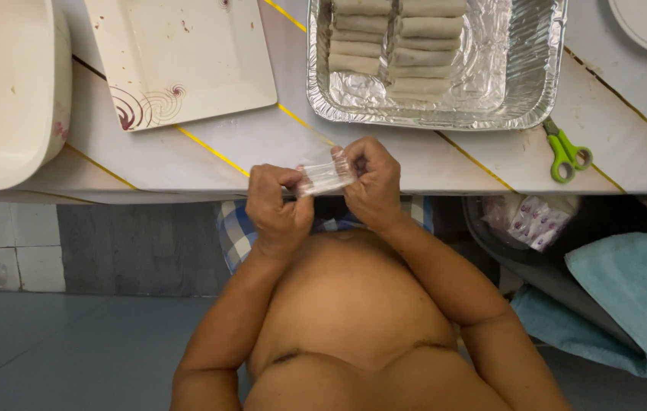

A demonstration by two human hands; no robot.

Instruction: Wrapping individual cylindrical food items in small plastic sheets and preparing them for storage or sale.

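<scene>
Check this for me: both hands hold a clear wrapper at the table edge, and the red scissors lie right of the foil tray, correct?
Not quite: the scissors are green, not red, as the head view shows. The rest holds: both hands, left and right, hold the clear wrapper, and the scissors lie right of the foil tray.

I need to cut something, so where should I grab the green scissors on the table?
Take the green scissors by the two handle loops, coming from the table's near edge: the loops point toward that edge and lie flat, while the short blades point away toward the foil tray.

White table (430, 164) (yellow-striped), grey floor (72, 350).
</scene>
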